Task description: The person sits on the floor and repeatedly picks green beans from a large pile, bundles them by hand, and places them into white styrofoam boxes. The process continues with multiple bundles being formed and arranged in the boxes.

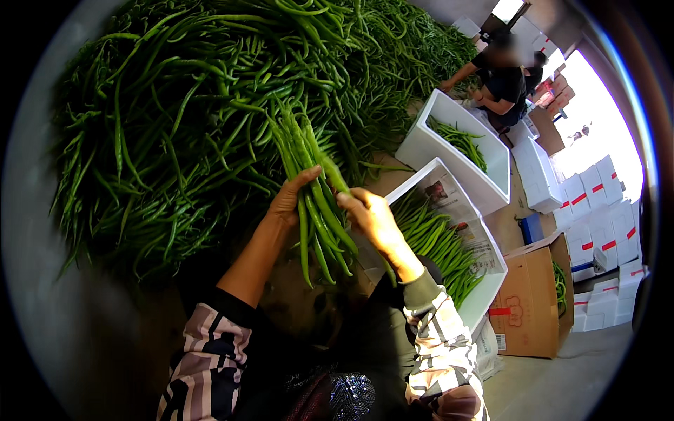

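My left hand [296, 197] is closed around a bunch of long green chili peppers [310, 152], whose ends stick out above and below it. Just to the right, my right hand [366, 213] grips one or more long green peppers that slant against the bunch; these look slightly blurred. A large heap of long green peppers [210, 100] lies beyond and to the left of both hands. Close by my right forearm, a white foam box [497, 279] lined with newspaper holds peppers laid side by side.
A second white foam box [421, 142] with some peppers stands behind the first. A cardboard box [526, 300] with peppers is at the right, near a blue object [531, 229]. White boxes [595, 210] are stacked farther right. A co-worker [500, 84] sits by the heap, another person behind.
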`<state>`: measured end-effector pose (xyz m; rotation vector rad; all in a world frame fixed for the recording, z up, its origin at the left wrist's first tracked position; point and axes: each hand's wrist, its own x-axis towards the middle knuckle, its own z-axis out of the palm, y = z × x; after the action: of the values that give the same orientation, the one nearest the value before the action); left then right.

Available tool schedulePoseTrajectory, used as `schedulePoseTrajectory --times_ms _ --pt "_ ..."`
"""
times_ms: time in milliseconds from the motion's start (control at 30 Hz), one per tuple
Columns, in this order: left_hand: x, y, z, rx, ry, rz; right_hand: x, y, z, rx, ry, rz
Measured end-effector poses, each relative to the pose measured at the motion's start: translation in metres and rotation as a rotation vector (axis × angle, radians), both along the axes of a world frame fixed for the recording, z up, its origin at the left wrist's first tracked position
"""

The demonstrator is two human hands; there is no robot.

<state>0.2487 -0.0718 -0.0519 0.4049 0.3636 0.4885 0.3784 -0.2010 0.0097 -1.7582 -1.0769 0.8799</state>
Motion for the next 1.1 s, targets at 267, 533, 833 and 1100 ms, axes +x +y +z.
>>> schedulePoseTrajectory --times_ms 267,533,833,1100 --pt "0.0 -0.059 -0.011 -0.183 -0.188 -0.073 0.023 0.003 -0.026 0.11 0.159 -0.044" --pt "-0.006 -0.115 -0.076 -0.307 -0.154 0.053 -0.006 -0.022 -0.051 -0.276 -0.229 0.138" --pt "0.018 -0.191 -0.12 -0.808 0.076 0.151 0.01 -0.07 -0.09 -0.842 0.19 0.401" --pt "0.015 -0.201 -0.144 -0.958 0.137 0.136 0.052 -0.029 -0.136 -0.92 0.593 0.917"
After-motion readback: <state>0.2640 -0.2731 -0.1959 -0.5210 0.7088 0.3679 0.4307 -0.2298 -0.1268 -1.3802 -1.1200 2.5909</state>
